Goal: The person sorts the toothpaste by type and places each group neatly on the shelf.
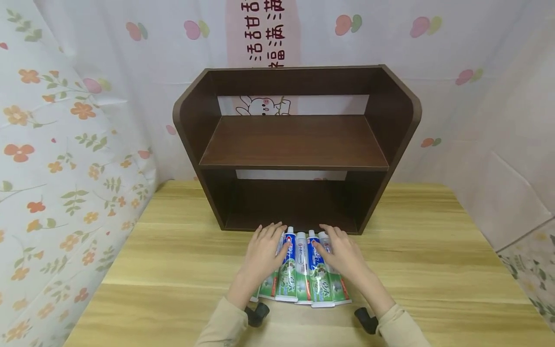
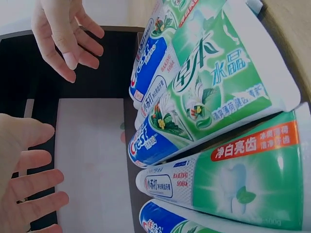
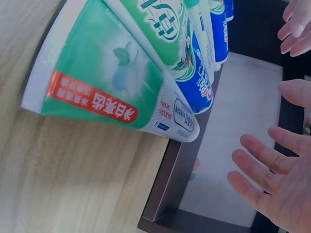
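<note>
While both hands hover over the row of tubes (image 1: 302, 265), I read "Crest" and 草本水晶 on the blue-and-green ones, "BAKING SODA", 小苏打 and 净白亮齿 on the white-and-green. They lie side by side on the table (image 1: 173, 270), slightly fanned, long axes running toward the shelf (image 1: 295, 142), caps near its front edge, flat ends toward the person. I see the left hand (image 1: 264, 253) and right hand (image 1: 344, 253) released, fingers loosely spread. Wood extends to either side; the lower bay opens just beyond the caps.
</note>
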